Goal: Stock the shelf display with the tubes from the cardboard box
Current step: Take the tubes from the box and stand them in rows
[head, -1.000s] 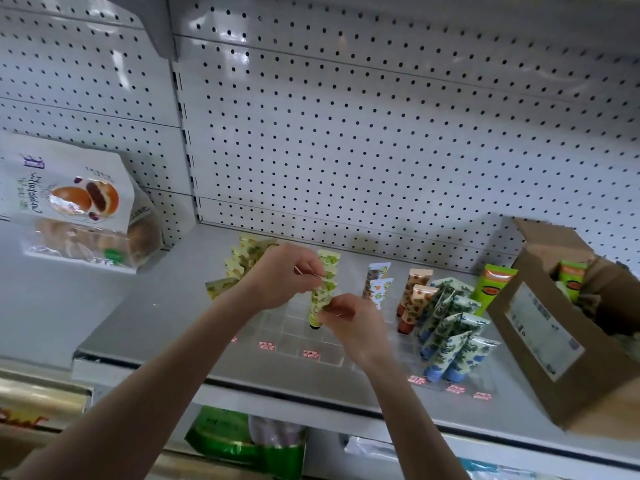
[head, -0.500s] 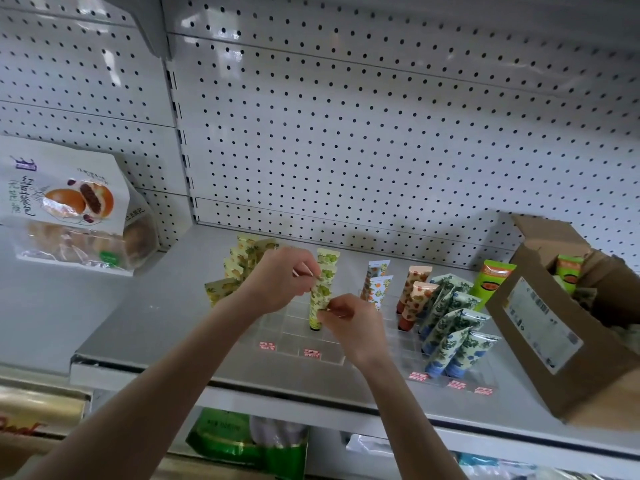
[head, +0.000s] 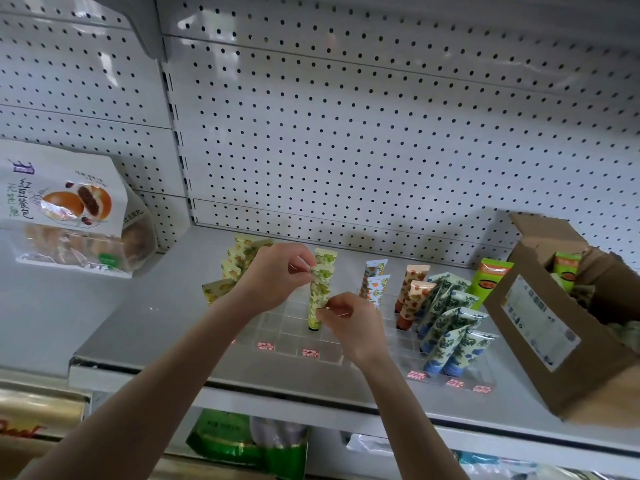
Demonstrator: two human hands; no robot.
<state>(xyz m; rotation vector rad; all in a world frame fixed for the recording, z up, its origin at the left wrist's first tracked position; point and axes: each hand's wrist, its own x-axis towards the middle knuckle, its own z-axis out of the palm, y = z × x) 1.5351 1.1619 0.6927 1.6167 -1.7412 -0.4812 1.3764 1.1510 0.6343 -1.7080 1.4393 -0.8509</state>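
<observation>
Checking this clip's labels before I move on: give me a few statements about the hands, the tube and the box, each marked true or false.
1. The left hand and the right hand both pinch one green-patterned tube. True.
2. That tube lies flat on its side. False: it stands cap down in the clear tray.
3. The cardboard box sits at the right end of the shelf. True.
4. The box is empty. False: green tubes show inside it.
</observation>
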